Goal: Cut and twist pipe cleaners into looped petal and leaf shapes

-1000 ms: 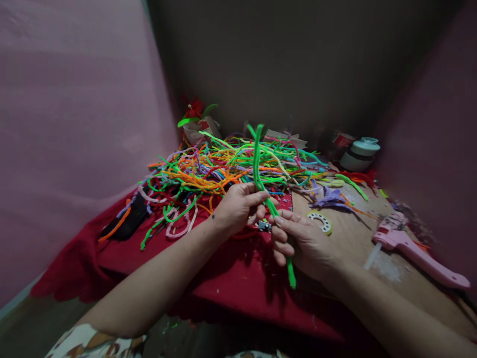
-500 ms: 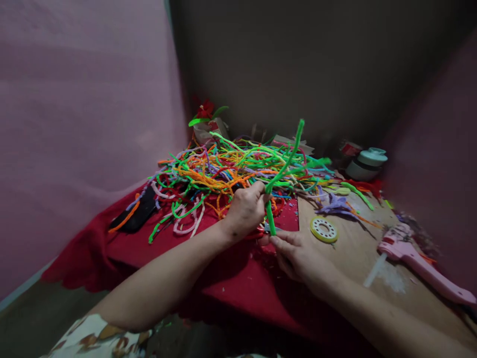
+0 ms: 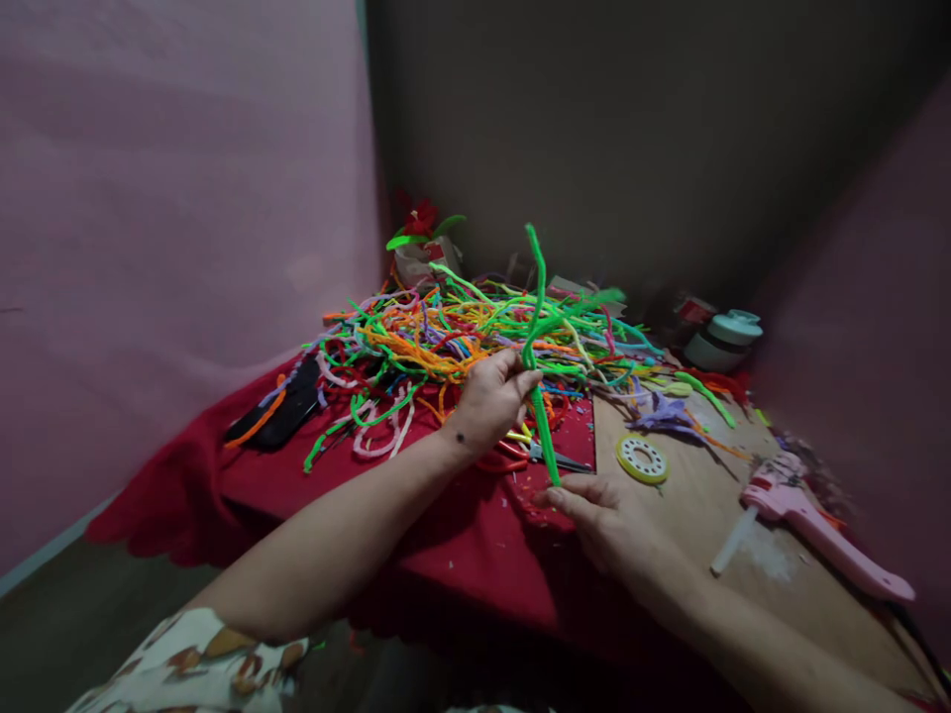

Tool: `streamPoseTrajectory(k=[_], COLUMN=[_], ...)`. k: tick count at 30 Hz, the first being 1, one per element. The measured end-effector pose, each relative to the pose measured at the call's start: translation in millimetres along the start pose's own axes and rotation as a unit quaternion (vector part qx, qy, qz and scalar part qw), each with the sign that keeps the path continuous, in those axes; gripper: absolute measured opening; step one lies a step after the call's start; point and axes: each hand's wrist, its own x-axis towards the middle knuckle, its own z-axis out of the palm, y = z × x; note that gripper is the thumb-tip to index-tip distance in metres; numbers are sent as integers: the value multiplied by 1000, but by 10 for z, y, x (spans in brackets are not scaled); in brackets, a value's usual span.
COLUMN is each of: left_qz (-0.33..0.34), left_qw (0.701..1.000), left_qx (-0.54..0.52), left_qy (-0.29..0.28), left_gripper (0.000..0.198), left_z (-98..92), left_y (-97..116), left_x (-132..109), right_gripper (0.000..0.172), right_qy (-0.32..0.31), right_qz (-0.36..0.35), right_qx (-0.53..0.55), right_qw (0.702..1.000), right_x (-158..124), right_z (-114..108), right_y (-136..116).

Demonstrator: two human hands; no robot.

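Observation:
Bright green pipe cleaners [image 3: 545, 432] stand nearly upright between my two hands. My left hand [image 3: 492, 398] pinches them around the middle, and above it the strands split, one rising and one leaning right. Lower down, my right hand [image 3: 594, 510] grips their bottom end between thumb and fingers. Just behind the green strands, pliers [image 3: 531, 452] with red and yellow handles lie on the red cloth [image 3: 446, 535]. Beyond my hands spreads a tangled heap of coloured pipe cleaners [image 3: 423, 347].
On the right, a brown board [image 3: 684, 525] carries a yellow-rimmed disc [image 3: 643, 459], a purple pipe-cleaner shape [image 3: 669, 411] and a pink glue gun [image 3: 824, 525]. A lidded jar [image 3: 724, 340] stands behind. A black phone-like object [image 3: 274, 416] lies left; a red flower [image 3: 420, 220] stands at the back.
My right hand has moved slightly down and right with the lower end of the green strands. The upright strand has swung left, and more of the pliers shows.

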Motion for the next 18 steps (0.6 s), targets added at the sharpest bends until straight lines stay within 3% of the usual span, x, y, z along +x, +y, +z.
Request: streamPoseTrajectory(k=[3, 6, 12, 18], left_qz=[10, -43, -53, -73], left_qw=[999, 996, 991, 982], left_qx=[13, -36, -80, -97], left_qy=[-36, -68, -91, -145], left_gripper=[16, 18, 25, 22], left_z=[-60, -98, -26, 32], left_y=[-12, -42, -152, -204], left_x=[30, 74, 54, -35], right_gripper=[28, 33, 28, 16], right_qy=[-2, -53, -138, -50], right_qz=[18, 48, -7, -18], right_qx=[-36, -35, 164, 265], right_qw=[999, 997, 977, 963], right_x=[-58, -153, -48, 304], right_z=[-66, -179, -262, -146], right_y=[-50, -209, -439, -429])
